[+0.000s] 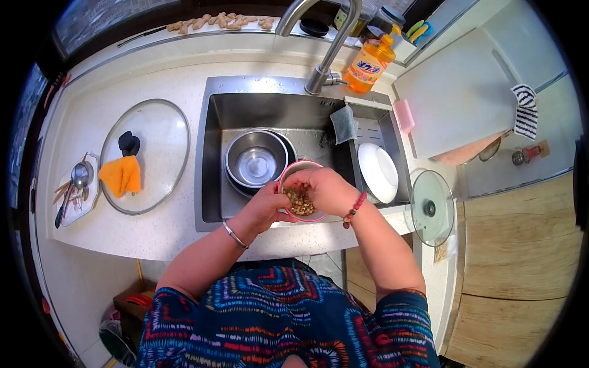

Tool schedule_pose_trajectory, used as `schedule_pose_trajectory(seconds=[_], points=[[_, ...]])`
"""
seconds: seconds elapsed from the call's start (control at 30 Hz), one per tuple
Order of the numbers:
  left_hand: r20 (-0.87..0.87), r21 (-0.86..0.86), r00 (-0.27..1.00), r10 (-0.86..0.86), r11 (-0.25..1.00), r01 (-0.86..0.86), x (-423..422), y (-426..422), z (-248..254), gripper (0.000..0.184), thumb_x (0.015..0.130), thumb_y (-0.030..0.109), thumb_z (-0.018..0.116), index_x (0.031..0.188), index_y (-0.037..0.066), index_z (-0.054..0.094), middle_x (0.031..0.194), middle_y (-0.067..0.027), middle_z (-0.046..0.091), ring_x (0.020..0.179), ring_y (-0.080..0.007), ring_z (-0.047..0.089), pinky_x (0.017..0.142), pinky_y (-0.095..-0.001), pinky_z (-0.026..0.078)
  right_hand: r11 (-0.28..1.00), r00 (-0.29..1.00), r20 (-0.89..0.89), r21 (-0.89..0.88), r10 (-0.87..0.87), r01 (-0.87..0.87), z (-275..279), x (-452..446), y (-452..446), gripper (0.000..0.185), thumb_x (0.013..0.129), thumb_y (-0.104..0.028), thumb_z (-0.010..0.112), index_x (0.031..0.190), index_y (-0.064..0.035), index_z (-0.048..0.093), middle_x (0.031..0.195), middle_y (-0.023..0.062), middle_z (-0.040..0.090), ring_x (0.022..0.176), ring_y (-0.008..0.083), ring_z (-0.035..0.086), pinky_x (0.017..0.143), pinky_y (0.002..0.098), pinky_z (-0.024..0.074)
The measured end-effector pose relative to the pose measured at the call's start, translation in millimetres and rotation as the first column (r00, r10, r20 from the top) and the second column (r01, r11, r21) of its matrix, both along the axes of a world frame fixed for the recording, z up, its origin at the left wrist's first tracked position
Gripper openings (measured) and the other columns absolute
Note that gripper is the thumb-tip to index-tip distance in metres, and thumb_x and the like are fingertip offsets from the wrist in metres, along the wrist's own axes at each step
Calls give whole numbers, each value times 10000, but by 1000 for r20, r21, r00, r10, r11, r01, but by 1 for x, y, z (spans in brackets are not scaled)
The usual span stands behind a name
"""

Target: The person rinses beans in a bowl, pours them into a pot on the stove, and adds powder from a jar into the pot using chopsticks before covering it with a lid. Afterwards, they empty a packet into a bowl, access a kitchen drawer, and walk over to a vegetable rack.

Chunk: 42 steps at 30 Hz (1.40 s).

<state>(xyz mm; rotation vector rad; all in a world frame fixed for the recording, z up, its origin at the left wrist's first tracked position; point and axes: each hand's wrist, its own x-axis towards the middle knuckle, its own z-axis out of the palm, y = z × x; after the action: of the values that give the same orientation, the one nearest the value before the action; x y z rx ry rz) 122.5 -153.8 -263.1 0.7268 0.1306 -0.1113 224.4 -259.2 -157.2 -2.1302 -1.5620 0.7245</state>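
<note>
A bowl [300, 165] with a red rim is held over the front edge of the sink [215, 153]. Small brown and tan pieces [300, 202] lie inside it; their exact kind is hard to make out. My left hand [269, 207] is closed on the bowl's left side, thumb at the rim. From the right, my right hand [328, 189] reaches over the rim, its fingers bent down among the pieces and the fingertips partly hidden. Just behind the bowl, a round steel pot [256, 158] stands in the basin, nested in or over another metal vessel.
A faucet [325, 67] arches over the sink, beside an orange soap bottle [369, 64]. A white dish [377, 173] leans in the right compartment. Glass lids [153, 116] lie on both sides, the left one under an orange cloth [121, 175]. Ginger-like pieces [227, 21] line the sill.
</note>
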Motion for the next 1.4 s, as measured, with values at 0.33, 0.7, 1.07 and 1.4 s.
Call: schedule_pose_trajectory(seconds=[0.33, 0.7, 1.07, 1.4], points=[[12, -29, 1000, 7, 1000, -6, 4, -1, -9, 526, 656, -2, 488, 1176, 17, 414, 1087, -126, 536, 956, -242, 580, 745, -359, 537, 998, 848, 528, -61, 39, -8, -30, -2, -9, 453, 669, -70, 619, 1102, -119, 499, 1016, 128, 560, 971, 296, 527, 807, 364, 451], [-14, -24, 1000, 16, 1000, -16, 2, -4, -6, 515, 670, -11, 470, 1181, 23, 410, 1089, -123, 534, 943, -231, 582, 738, -357, 537, 967, 924, 339, 110, 179, -228, -13, 4, -3, 299, 666, -61, 610, 963, -92, 587, 969, 118, 571, 937, 275, 542, 779, 365, 457], [-3, -11, 1000, 4, 1000, -4, 6, -5, -11, 529, 665, 4, 495, 1186, 28, 408, 1086, -111, 535, 955, -229, 575, 776, -374, 519, 981, 956, 292, -183, -6, 62, -34, 3, -8, 325, 665, -77, 613, 987, -107, 578, 926, 109, 583, 838, 299, 574, 764, 347, 467], [16, 3, 1000, 9, 1000, -9, 6, -4, -5, 528, 678, 10, 497, 1196, 39, 400, 1097, -115, 527, 982, -233, 565, 778, -381, 520, 991, 862, 500, 42, 87, -124, -22, 3, -17, 327, 683, -111, 619, 1007, -99, 575, 1002, 116, 558, 993, 270, 519, 794, 348, 454]])
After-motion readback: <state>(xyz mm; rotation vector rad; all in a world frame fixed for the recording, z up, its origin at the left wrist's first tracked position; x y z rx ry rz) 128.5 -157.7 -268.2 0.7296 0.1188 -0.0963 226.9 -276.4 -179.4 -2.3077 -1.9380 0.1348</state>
